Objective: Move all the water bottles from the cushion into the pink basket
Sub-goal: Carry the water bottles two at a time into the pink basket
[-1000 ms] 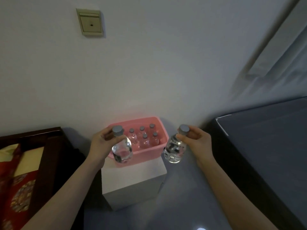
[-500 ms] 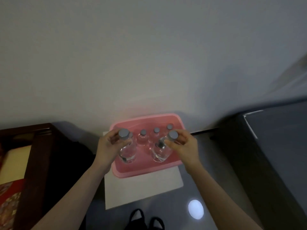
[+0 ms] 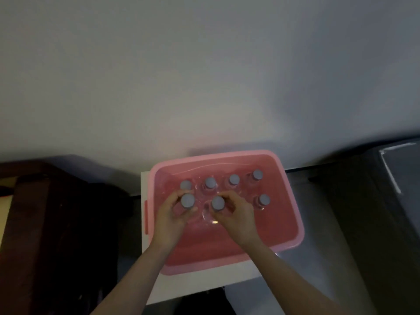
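Water bottles [image 3: 218, 203] pinched by our left hand [image 3: 172, 215] and right hand [image 3: 236, 218] — letting go early, we could topple neighbours [image 3: 210, 183].

Just the one view here, a wide-angle cam on the person's head, tipped steeply down so it looks almost straight into the pink basket [image 3: 294, 214], and every water bottle [image 3: 234, 179] shows up as basically a round cap. It faces the wall [image 3: 204, 76], which eats the whole top half of the frame, and it sits close in, with the left hand [image 3: 170, 218] and right hand [image 3: 237, 218] coming up from the bottom edge. The edges catch dark wooden furniture [image 3: 45, 223] on the left and a dark grey surface [image 3: 386, 212] on the right.
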Motion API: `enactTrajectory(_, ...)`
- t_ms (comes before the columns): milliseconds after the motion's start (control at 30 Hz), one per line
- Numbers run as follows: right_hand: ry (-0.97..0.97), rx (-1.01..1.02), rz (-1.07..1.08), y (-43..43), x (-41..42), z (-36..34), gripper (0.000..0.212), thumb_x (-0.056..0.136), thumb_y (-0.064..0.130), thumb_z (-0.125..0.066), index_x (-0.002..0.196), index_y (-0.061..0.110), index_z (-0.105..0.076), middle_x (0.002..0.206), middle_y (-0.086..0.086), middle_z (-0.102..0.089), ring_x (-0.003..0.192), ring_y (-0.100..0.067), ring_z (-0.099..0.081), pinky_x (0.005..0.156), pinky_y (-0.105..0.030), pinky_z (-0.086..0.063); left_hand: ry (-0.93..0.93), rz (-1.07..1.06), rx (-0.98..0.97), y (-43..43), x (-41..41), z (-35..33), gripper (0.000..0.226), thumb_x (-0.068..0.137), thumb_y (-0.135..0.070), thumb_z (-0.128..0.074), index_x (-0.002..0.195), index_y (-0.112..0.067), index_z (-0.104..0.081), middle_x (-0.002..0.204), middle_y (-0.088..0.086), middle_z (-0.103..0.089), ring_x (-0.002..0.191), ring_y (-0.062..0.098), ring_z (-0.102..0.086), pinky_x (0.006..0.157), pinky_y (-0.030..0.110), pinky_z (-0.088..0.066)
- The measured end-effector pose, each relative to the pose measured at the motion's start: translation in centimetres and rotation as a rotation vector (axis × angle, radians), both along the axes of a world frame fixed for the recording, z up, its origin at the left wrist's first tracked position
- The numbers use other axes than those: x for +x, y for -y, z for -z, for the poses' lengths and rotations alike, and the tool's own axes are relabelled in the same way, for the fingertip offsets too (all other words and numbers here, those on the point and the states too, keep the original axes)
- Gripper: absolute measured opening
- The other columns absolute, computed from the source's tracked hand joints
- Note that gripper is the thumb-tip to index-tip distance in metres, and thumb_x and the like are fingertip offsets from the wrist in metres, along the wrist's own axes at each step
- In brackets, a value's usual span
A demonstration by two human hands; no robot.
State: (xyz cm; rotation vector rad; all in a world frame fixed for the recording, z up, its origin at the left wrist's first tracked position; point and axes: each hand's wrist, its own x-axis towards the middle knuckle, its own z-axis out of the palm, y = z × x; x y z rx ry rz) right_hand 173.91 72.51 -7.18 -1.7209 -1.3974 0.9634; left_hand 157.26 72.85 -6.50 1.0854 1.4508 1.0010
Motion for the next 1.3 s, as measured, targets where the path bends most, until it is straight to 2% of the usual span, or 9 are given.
enactTrajectory(133, 0.032, -0.008, -0.039, -1.1, -0.4, 1.5, 0.029, 0.067, 0.003, -0.075, 0.092, 0.013, -0.066, 0.084, 0.007, -0.069, 0.077, -0.008, -0.062, 0.072, -0.024, -0.05, -0.143, -0.016, -0.004, 0.1, -0.2, 2.0, 0.032, 0.071, 0.001, -0.078, 0.099, -0.011, -0.068, 0.105, 0.002, -0.068, 0.099, 0.012, -0.062, 0.085, 0.012, -0.045)
enactTrajectory(267, 0.03, -0.066, -0.097, -1.3, -0.3, 3.1, 0.028, 0.068, 0.003, -0.073, 0.09, 0.014, -0.062, 0.083, 0.008, -0.066, 0.078, -0.007, -0.06, 0.071, -0.019, -0.047, -0.202, -0.007, -0.021, 0.2, -0.1, 3.5, 0.031, 0.068, -0.002, -0.081, 0.095, -0.01, -0.07, 0.103, 0.005, -0.07, 0.101, 0.019, -0.063, 0.092, 0.025, -0.047)
enactTrajectory(400, 0.058, -0.074, -0.09, -1.0, 0.1, 4.2, 0.027, 0.067, -0.001, -0.071, 0.09, 0.01, -0.063, 0.083, 0.003, -0.066, 0.076, -0.01, -0.059, 0.07, -0.027, -0.048, -0.192, -0.054, -0.029, 0.2, 0.7, 4.5, 0.034, 0.065, 0.002, -0.082, 0.091, -0.014, -0.069, 0.101, 0.006, -0.068, 0.096, 0.014, -0.063, 0.08, 0.009, -0.045)
enactTrajectory(567, 0.07, -0.111, -0.125, -1.2, 0.0, 4.9, 0.027, 0.067, -0.001, -0.073, 0.09, 0.009, -0.061, 0.08, 0.006, -0.064, 0.073, -0.007, -0.054, 0.063, -0.012, -0.04, -0.226, -0.049, -0.078, -0.1, 1.1, 5.5, 0.035, 0.063, 0.003, -0.083, 0.087, -0.017, -0.067, 0.096, 0.005, -0.067, 0.093, 0.018, -0.063, 0.082, 0.034, -0.051)
enactTrajectory(867, 0.093, -0.126, -0.173, -1.3, 0.1, 5.5, 0.025, 0.067, -0.005, -0.068, 0.086, 0.009, -0.057, 0.076, -0.001, -0.062, 0.068, -0.013, -0.053, 0.061, -0.027, -0.042, -0.346, -0.076, -0.114, -0.3, 1.7, 7.4, 0.039, 0.064, 0.015, -0.068, 0.074, -0.021, -0.055, 0.081, 0.004, -0.064, 0.077, 0.016, -0.058, 0.067, 0.013, -0.042)
enactTrajectory(967, 0.094, -0.132, -0.179, -1.3, 0.2, 5.5, 0.025, 0.068, -0.003, -0.069, 0.087, 0.008, -0.057, 0.078, -0.003, -0.064, 0.073, -0.02, -0.058, 0.064, -0.031, -0.045, -0.346, -0.068, -0.099, -0.3, 1.6, 7.6, 0.039, 0.062, 0.015, -0.067, 0.074, -0.02, -0.056, 0.081, 0.003, -0.065, 0.076, 0.015, -0.059, 0.068, 0.016, -0.043)
enactTrajectory(1033, 0.098, -0.127, -0.183, -1.3, 0.2, 5.5, 0.025, 0.068, -0.002, -0.07, 0.087, 0.01, -0.057, 0.079, -0.003, -0.064, 0.074, -0.02, -0.059, 0.065, -0.031, -0.045, -0.334, -0.063, -0.107, -0.3, 1.5, 7.6, 0.036, 0.063, 0.015, -0.068, 0.076, -0.018, -0.058, 0.082, 0.004, -0.066, 0.078, 0.015, -0.059, 0.069, 0.018, -0.044)
enactTrajectory(1200, 0.098, -0.164, -0.2, -1.2, 0.4, 4.7, 0.03, 0.069, 0.005, -0.074, 0.095, 0.011, -0.061, 0.088, 0.0, -0.068, 0.081, -0.017, -0.062, 0.071, -0.032, -0.05, -0.329, -0.046, -0.12, -0.3, 1.5, 6.9, 0.038, 0.064, 0.009, -0.073, 0.081, -0.023, -0.061, 0.087, -0.004, -0.067, 0.081, 0.009, -0.059, 0.069, 0.006, -0.043)
enactTrajectory(1300, 0.088, -0.182, -0.165, -0.9, 1.2, 3.2, 0.046, 0.066, 0.013, -0.079, 0.108, 0.017, -0.062, 0.098, 0.007, -0.068, 0.089, -0.011, -0.063, 0.077, -0.017, -0.048, -0.344, 0.0, -0.128, 0.0, 0.9, 5.5, 0.042, 0.064, -0.004, -0.082, 0.097, -0.022, -0.064, 0.099, -0.007, -0.066, 0.091, 0.009, -0.06, 0.074, 0.002, -0.038)
